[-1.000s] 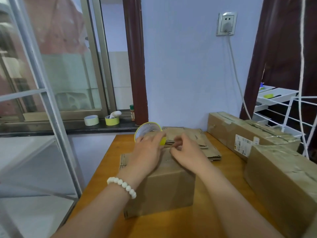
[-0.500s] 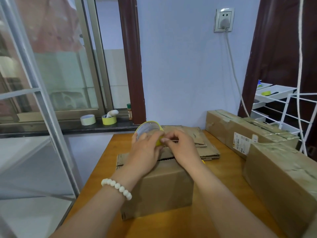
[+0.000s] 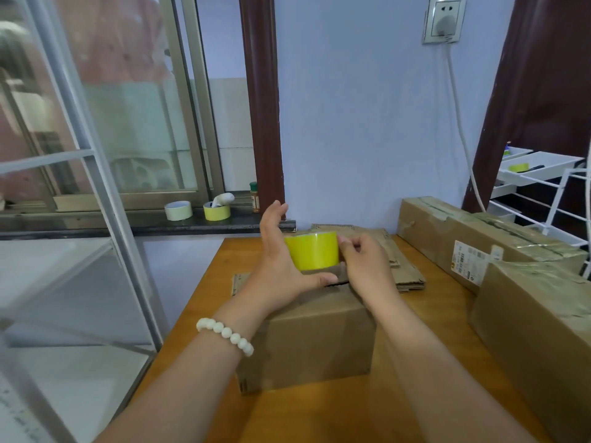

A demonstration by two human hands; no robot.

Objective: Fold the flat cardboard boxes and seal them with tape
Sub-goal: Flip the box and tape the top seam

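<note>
Yellow tape roll (image 3: pixel 311 254) sits just above the folded box (image 3: pixel 307 340), clasped by the left grip (image 3: pixel 281 260), while the right grip (image 3: pixel 364 266) pinches at its edge. Looks like hunting for the tape end; next, peel it and lay it along the box's top seam.

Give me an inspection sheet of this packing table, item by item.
Surface: wooden table, near edge bare.
Job's things: folded box before the person; flat cardboard stack behind it; yellow tape roll over the box.
Clutter: two taped boxes at right; two spare rolls and a small bottle on the sill.
Hands: left hand cups the roll, right hand pinches its edge.
Cables: white cable hangs from wall socket.
Surroundings: window left, white rack right.
</note>
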